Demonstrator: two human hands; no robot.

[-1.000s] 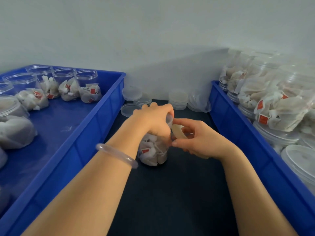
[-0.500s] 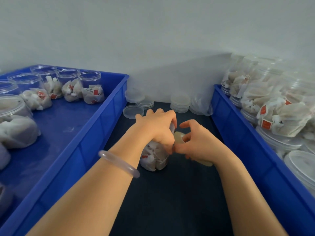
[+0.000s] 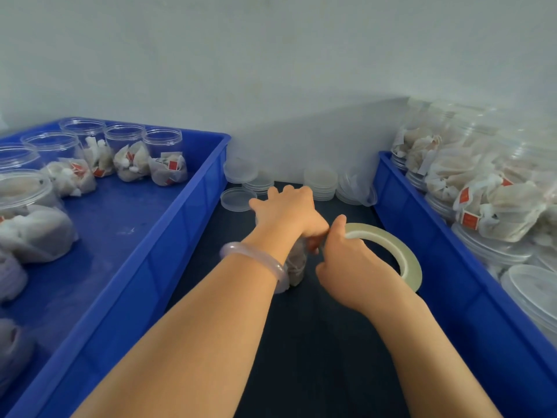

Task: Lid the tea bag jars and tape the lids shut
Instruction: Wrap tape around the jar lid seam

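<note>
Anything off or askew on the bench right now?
Nothing spilled or damaged. One loose lid at the back sits tilted beside the left bin, unlike the flat lid before it. Jars in the right bin lie piled on their sides.

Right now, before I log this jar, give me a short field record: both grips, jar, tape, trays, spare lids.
left grip: holds the jar from above, covering its top
right grip: holds the tape roll, close beside the jar
jar: upright on the dark mat, tea bags inside; lid hidden under the hand
left tray: open jars of tea bags
right tray: lidded jars, piled
spare lids: stacked by the wall, between the trays
</note>
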